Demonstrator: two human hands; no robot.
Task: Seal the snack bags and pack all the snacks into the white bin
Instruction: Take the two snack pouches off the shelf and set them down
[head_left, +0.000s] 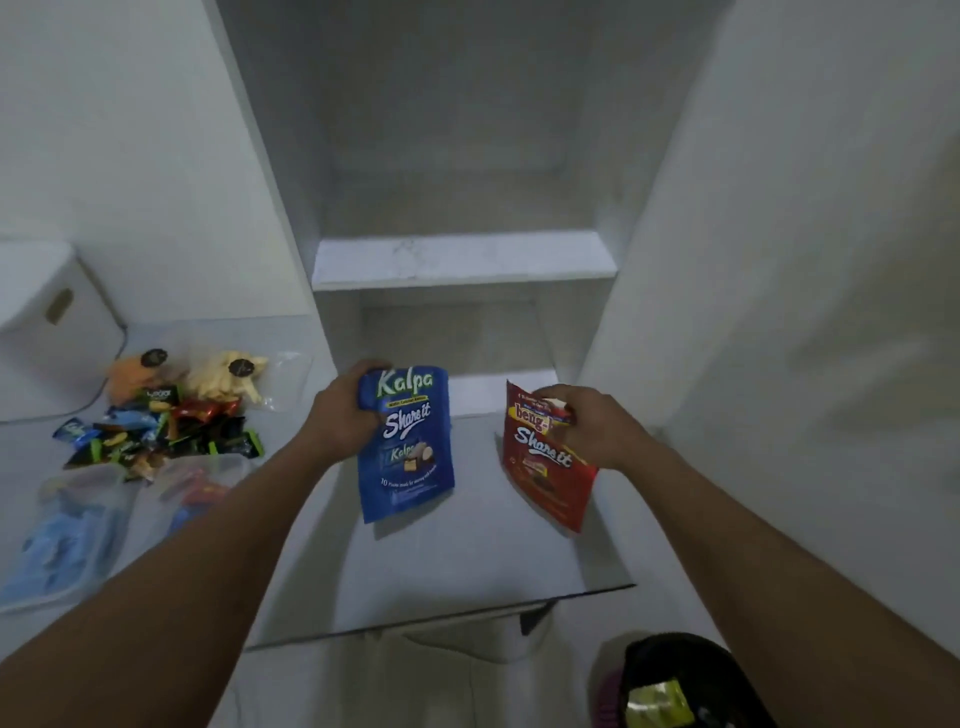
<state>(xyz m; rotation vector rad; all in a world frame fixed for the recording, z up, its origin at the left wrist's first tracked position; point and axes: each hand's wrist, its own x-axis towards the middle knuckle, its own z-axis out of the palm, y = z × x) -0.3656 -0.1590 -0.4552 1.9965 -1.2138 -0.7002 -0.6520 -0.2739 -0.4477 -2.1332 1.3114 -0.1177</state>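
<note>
Nearest, on the left of the grey counter (467, 556), lie clear zip bags (62, 540) with blue contents. Over the counter's middle, the left grip (340, 415) curls tightly round the top corner of a blue pouch (410, 467) reading "Kalpa" and "Share it". The right grip (597, 426) pinches the top of a red pouch (545, 478) reading "beng-" and "Share it". The two pouches are side by side, apart. Further left sits a heap of small wrapped snacks (156, 431), then clear bags of orange and yellow snacks (228, 379). The white bin (52, 322) stands far left, against the wall.
</note>
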